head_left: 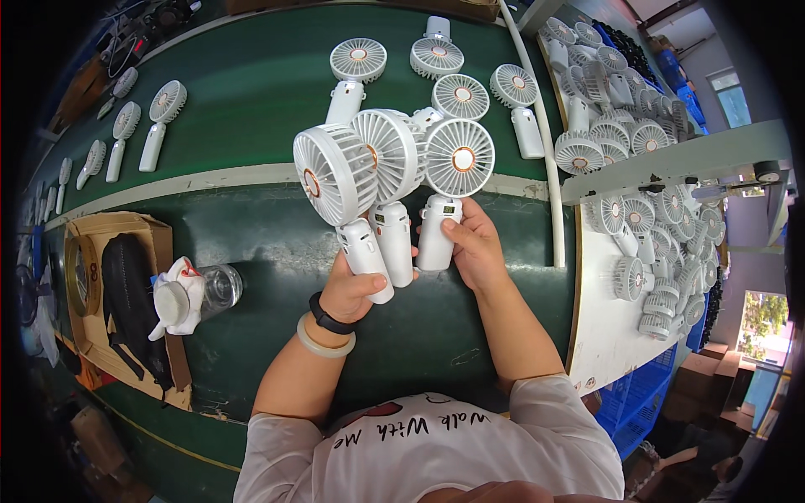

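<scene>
My left hand (pixel 348 289) is closed round the handles of two white handheld fans, the left fan (pixel 335 176) with its round cage tilted and the middle fan (pixel 391 243) beside it. Fingertips show past the middle handle. In my right hand (pixel 478 243) is a third handheld fan (pixel 438 235), its thumb on the front near a small dark display and its cage facing up. The three heads sit close together, overlapping in view. Just beyond them on the green belt (pixel 251 109) lie several more white fans (pixel 358 60), with another fan (pixel 516 109) at the right.
Several fans (pixel 166 102) lie on the belt's far left. A cardboard tray (pixel 176 352) with a black pouch (pixel 134 293) and a clear bottle (pixel 220 287) stands left. At right, piled fans (pixel 662 226) cover part of a white table (pixel 599 335), beside a white pipe (pixel 549 168) and a blue crate (pixel 641 402).
</scene>
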Available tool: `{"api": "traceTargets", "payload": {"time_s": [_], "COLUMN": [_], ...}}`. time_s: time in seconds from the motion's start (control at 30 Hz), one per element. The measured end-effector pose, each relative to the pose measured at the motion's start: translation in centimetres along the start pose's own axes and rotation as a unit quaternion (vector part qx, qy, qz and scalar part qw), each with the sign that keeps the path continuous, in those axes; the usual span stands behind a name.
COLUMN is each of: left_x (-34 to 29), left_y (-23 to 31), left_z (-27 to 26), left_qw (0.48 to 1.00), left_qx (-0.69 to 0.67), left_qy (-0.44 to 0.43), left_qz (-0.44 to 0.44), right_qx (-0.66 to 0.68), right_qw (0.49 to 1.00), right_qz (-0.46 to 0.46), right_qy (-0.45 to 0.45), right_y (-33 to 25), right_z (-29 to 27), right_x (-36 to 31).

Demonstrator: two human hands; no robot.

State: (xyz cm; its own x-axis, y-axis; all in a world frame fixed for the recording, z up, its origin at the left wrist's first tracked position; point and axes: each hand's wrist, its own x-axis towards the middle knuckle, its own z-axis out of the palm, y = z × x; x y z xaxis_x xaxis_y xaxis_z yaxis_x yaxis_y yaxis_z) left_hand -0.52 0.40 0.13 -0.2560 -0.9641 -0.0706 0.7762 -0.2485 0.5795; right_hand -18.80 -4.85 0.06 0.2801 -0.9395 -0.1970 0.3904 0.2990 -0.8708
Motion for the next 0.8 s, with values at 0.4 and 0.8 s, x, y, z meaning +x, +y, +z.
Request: {"api": "traceTargets", "payload": {"time_s": [0.4,0.8], "left_x": [0.3,2.5], "left_y": [-0.9,-1.6], "left_z": [-0.5,9.1], "left_qw": [0.967,0.762], "left_qx": [0.25,0.599], "left_qy": [-0.057,-0.126], "left_qz": [0.012,0.211], "right_qx": [0.013,0.34], "right_qw": [0.989,0.927], "right_qz": [-0.107,-0.024], "right_qy": [-0.097,-0.156], "right_y": [0.8,-6.7], "right_z": [2.8,-4.5], "right_x": [-1.4,-11.9]}}
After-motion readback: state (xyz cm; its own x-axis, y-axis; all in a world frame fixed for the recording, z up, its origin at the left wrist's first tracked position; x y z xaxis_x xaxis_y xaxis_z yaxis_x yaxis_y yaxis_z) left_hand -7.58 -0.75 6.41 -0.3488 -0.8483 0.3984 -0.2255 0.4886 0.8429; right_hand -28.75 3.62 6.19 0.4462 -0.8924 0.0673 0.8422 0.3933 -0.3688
